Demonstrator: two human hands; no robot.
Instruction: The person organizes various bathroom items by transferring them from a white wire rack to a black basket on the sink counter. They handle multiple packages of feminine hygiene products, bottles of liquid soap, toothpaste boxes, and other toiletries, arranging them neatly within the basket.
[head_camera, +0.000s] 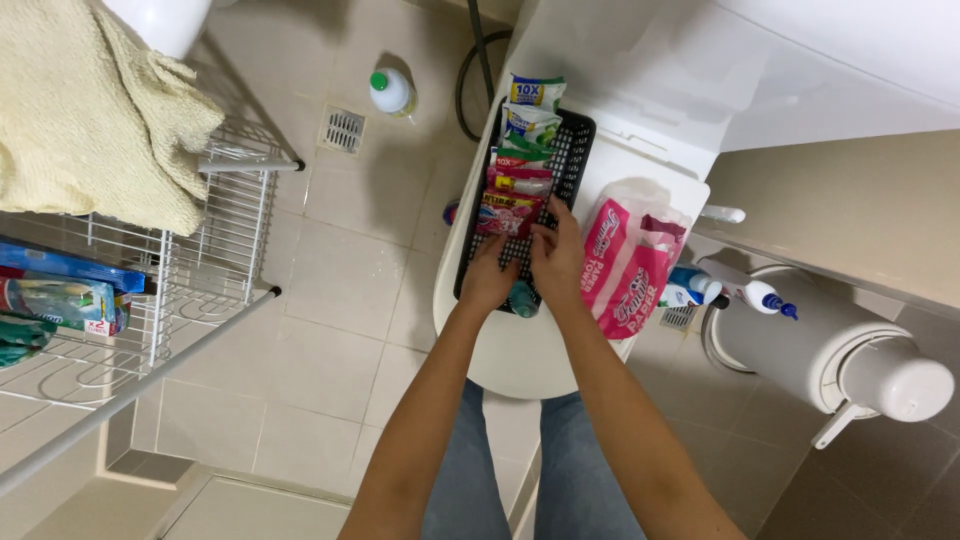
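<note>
While both hands reach into the black basket (572, 150) on the closed white toilet lid (520, 350), the left hand (490, 275) and right hand (558, 258) pinch a pink packet (503, 217) at its near end, beside a pink paper pack (628, 268).

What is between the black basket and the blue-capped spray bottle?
In the head view, a pink paper-towel pack lies between the black basket and the spray bottle.

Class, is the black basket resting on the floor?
No: the black basket sits on the closed white toilet lid, above the tiled floor.
</note>
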